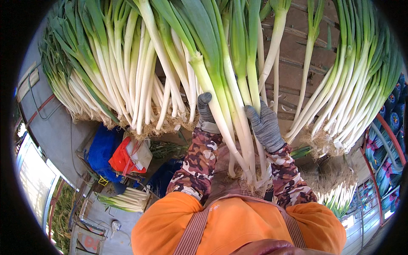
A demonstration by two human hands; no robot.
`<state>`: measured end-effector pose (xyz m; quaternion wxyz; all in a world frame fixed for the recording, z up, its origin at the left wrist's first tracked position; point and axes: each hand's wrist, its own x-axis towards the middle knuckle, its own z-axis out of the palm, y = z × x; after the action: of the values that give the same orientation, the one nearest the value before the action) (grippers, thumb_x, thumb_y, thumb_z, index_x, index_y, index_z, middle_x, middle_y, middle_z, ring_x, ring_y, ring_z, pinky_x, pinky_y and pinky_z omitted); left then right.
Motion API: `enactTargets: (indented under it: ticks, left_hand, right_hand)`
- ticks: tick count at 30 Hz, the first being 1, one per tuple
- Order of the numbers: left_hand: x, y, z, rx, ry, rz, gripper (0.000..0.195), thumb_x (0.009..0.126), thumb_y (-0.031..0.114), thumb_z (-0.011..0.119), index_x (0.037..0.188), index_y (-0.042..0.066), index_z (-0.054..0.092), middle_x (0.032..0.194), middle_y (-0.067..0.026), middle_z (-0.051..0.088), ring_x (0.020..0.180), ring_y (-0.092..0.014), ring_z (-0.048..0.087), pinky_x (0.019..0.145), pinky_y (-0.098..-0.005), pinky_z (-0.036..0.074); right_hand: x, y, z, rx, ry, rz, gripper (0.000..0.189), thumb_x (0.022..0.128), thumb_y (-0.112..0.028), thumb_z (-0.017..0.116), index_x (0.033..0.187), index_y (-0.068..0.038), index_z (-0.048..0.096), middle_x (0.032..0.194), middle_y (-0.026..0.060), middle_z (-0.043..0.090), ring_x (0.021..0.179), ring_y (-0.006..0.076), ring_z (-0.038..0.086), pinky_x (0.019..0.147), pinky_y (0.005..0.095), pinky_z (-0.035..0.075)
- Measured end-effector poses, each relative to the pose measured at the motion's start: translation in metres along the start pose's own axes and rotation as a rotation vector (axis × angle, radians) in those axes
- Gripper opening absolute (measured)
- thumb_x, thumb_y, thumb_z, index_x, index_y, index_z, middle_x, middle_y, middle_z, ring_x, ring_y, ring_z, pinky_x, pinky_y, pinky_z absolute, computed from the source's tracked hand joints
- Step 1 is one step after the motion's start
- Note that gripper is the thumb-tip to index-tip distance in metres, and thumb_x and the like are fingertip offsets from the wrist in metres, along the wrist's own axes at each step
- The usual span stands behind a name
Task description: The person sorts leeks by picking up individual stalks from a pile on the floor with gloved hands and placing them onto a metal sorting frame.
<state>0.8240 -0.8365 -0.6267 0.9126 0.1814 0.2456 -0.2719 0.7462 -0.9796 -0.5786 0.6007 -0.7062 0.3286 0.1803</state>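
Between my gloved hands a bunch of large green onions (pixel 237 118) stands with its white stalks and roots pointing towards my apron. My left hand (pixel 207 110), in a grey knit glove, is at the bunch's left side, thumb up; its palm and most fingers are hidden behind the stalks. My right hand (pixel 264 126), gloved alike, lies against the right side of the same bunch with its thumb and fingers around the stalks. Left of them a dense row of green onions (pixel 127 86) lies on the table, roots towards me. Another pile of green onions (pixel 350 95) lies at the right.
Single green onions (pixel 305 73) lie on the brown slatted table (pixel 291 47) between bunch and right pile. Below left are blue netting (pixel 103 153), a red bag (pixel 129 156) and more green onions (pixel 127 199). Lower right, further green onions (pixel 339 194) stand near a red metal frame (pixel 390 134).
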Motion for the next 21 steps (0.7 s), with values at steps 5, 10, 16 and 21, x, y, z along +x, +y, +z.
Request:
enactTargets:
  ticks: [5,10,16,21]
  left_hand:
    - [0.0,0.001,-0.011,0.026,-0.007,0.035,0.077,0.071,0.023,0.065,0.139,0.0,0.038,0.129,-0.0228,0.053,0.116,-0.036,0.055,0.104,-0.0445,0.044]
    - [-0.003,-0.001,-0.023,-0.097,-0.061,0.061,0.076,0.071,0.022,0.064,0.139,-0.001,0.038,0.129,-0.0223,0.054,0.114,-0.036,0.056,0.103,-0.0446,0.045]
    - [-0.001,-0.001,-0.027,-0.109,-0.036,0.053,0.073,0.07,0.019,0.064,0.137,-0.002,0.041,0.125,-0.0219,0.056,0.111,-0.037,0.058,0.1,-0.045,0.048]
    - [0.005,-0.007,-0.023,-0.128,-0.103,0.083,0.072,0.07,0.018,0.064,0.136,-0.002,0.042,0.124,-0.022,0.057,0.11,-0.037,0.059,0.1,-0.0454,0.048]
  right_hand:
    - [0.007,-0.002,0.0,-0.102,-0.113,0.01,0.067,0.074,-0.049,0.078,0.115,0.001,0.06,0.096,0.0166,0.07,0.087,0.0261,0.069,0.077,0.0348,0.054]
    - [0.011,-0.003,-0.003,0.023,-0.231,0.012,0.066,0.074,-0.053,0.077,0.109,0.001,0.063,0.094,0.016,0.07,0.086,0.0249,0.068,0.078,0.0345,0.053]
    - [0.009,0.02,-0.005,0.077,-0.244,-0.099,0.05,0.09,-0.045,0.062,0.102,0.004,0.063,0.084,0.017,0.067,0.078,0.0234,0.065,0.072,0.036,0.05]
    - [-0.002,0.02,0.0,0.161,-0.083,-0.042,0.046,0.101,-0.036,0.046,0.093,0.007,0.062,0.076,0.0163,0.063,0.07,0.0225,0.057,0.069,0.0363,0.047]
